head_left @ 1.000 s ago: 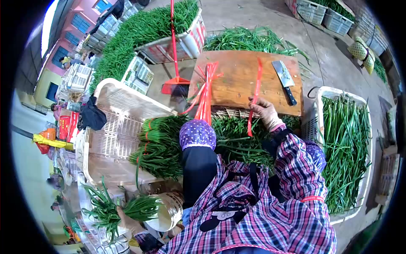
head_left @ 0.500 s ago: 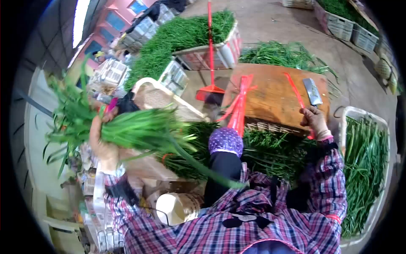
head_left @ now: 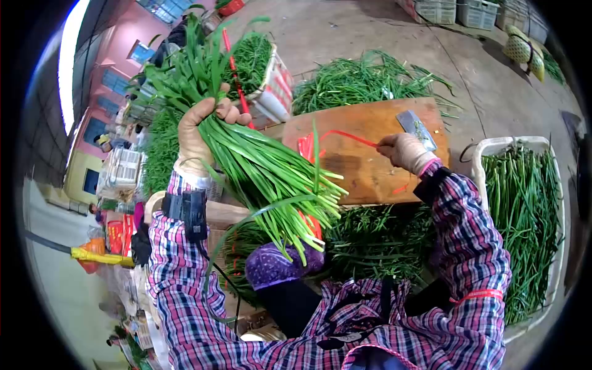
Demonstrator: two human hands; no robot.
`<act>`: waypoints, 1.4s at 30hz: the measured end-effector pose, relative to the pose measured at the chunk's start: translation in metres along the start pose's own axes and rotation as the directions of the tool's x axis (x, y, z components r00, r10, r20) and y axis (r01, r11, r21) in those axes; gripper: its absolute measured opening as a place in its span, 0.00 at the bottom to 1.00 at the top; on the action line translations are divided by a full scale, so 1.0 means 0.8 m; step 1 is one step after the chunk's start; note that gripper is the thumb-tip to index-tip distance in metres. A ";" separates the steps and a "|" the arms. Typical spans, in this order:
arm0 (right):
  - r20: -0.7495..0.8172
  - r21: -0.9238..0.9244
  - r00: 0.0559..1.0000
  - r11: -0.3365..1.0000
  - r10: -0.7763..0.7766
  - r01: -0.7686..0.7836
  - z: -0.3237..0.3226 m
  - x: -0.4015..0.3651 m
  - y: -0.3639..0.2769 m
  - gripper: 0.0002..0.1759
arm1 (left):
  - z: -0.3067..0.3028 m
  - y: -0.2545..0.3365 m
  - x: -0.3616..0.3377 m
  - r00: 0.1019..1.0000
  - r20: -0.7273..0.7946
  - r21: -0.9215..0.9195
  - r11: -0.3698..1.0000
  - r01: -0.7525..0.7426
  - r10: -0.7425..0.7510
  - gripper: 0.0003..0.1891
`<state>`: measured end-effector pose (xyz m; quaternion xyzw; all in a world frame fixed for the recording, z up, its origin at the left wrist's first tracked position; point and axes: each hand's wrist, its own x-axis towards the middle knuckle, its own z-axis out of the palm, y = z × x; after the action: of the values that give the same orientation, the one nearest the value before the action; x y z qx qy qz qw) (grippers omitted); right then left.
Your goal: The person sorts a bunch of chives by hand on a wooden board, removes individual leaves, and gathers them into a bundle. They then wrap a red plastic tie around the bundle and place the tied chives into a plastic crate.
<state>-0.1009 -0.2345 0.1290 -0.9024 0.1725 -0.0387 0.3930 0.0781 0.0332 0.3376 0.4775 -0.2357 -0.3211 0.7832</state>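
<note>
My left hand (head_left: 198,126) is closed around a bunch of green chives (head_left: 265,166), its pale cut ends pointing toward the lower right. Between the fingers of my right hand (head_left: 407,152) is one end of a red plastic strip (head_left: 348,137); it stretches left over the wooden board (head_left: 364,169). Beside that hand, a cleaver (head_left: 418,128) lies flat on the board. More red strips (head_left: 306,148) hang at the board's left edge, partly behind the chives. The bunch hangs above my knee in purple dotted cloth (head_left: 271,264).
A white crate (head_left: 484,148) of long green stalks stands at the right. Loose greens (head_left: 364,83) lie on the floor behind the board. Cut greens (head_left: 382,243) fill the space below the board. A red pole (head_left: 234,71) rises by another filled crate (head_left: 280,83).
My left hand has carried the chives up and right, in front of the board. My right hand has moved left and up with the red strip. The whole view has shifted.
</note>
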 end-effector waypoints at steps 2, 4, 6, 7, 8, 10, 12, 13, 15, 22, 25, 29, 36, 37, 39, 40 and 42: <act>0.164 -0.003 0.986 0.999 0.037 -0.037 0.007 0.014 0.008 0.15 | 0.007 -0.035 0.031 0.990 -0.011 -0.052 0.989 0.142 -0.143 0.18; 0.292 -0.036 0.956 0.999 0.024 -0.014 0.017 0.024 0.018 0.15 | 0.008 -0.069 0.067 0.951 0.026 -0.068 0.949 0.308 -0.307 0.17; 0.479 -0.036 0.865 0.988 0.149 -0.150 0.016 0.029 0.010 0.15 | 0.009 -0.108 0.099 0.929 -0.027 -0.055 0.928 0.368 -0.370 0.14; 0.488 -0.033 0.858 0.985 0.163 -0.168 0.020 0.035 0.017 0.15 | -0.005 -0.121 0.119 0.829 0.201 -0.048 0.840 0.541 -0.522 0.10; 0.531 -0.039 0.838 0.992 0.122 -0.120 0.026 0.037 0.023 0.12 | 0.000 -0.138 0.128 0.833 0.110 -0.024 0.836 0.548 -0.542 0.10; 0.596 -0.076 0.801 0.997 0.057 -0.014 0.035 0.046 0.035 0.09 | -0.001 -0.171 0.159 0.750 0.009 -0.015 0.750 0.661 -0.661 0.09; 0.626 -0.011 0.777 0.998 0.060 -0.068 0.045 0.054 0.053 0.08 | 0.000 -0.215 0.179 0.784 -0.041 0.035 0.783 0.621 -0.620 0.12; 0.647 0.050 0.761 0.993 0.049 -0.107 0.050 0.061 0.064 0.07 | 0.005 -0.233 0.184 0.811 -0.088 0.115 0.803 0.585 -0.578 0.13; 0.615 0.034 0.787 0.999 -0.050 0.036 0.088 0.082 0.114 0.09 | -0.009 -0.271 0.212 0.718 0.076 0.110 0.722 0.683 -0.692 0.12; 0.694 0.036 0.696 0.957 0.184 -0.289 0.113 0.098 0.153 0.14 | -0.010 -0.356 0.246 0.784 -0.174 0.153 0.770 0.620 -0.596 0.12; 0.708 0.000 0.688 0.974 0.162 -0.229 0.089 0.094 0.126 0.12 | -0.029 -0.372 0.246 0.787 -0.110 0.155 0.772 0.617 -0.607 0.33; 0.679 -0.084 0.729 0.996 0.086 -0.039 0.070 0.094 0.091 0.14 | -0.050 -0.344 0.206 0.853 -0.059 0.243 0.822 0.515 -0.518 0.34; 0.706 -0.124 0.608 0.909 0.362 -0.398 0.059 0.084 0.069 0.16 | -0.126 -0.285 0.101 0.890 -0.332 0.653 0.604 0.457 -0.313 0.22; 0.706 -0.139 0.621 0.926 0.341 -0.350 0.055 0.080 0.062 0.17 | -0.143 -0.287 0.089 0.885 -0.345 0.683 0.562 0.466 -0.313 0.20; 0.680 -0.130 0.634 0.912 0.368 -0.390 0.044 0.070 0.051 0.17 | -0.186 -0.295 0.067 0.917 -0.243 0.698 0.600 0.391 -0.316 0.14; 0.668 -0.190 0.614 0.894 0.421 -0.406 0.048 0.072 0.064 0.15 | -0.189 -0.295 0.054 0.897 -0.239 0.816 0.423 0.393 -0.373 0.12; 0.632 -0.252 0.632 0.890 0.449 -0.381 0.033 0.066 0.048 0.15 | -0.183 -0.299 0.042 0.803 -0.330 0.867 0.177 0.466 -0.496 0.10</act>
<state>-0.0566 -0.2589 0.0796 -0.8068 0.2227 0.3906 0.3833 0.1337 0.0153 0.0612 0.8741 -0.2214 -0.3664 0.2295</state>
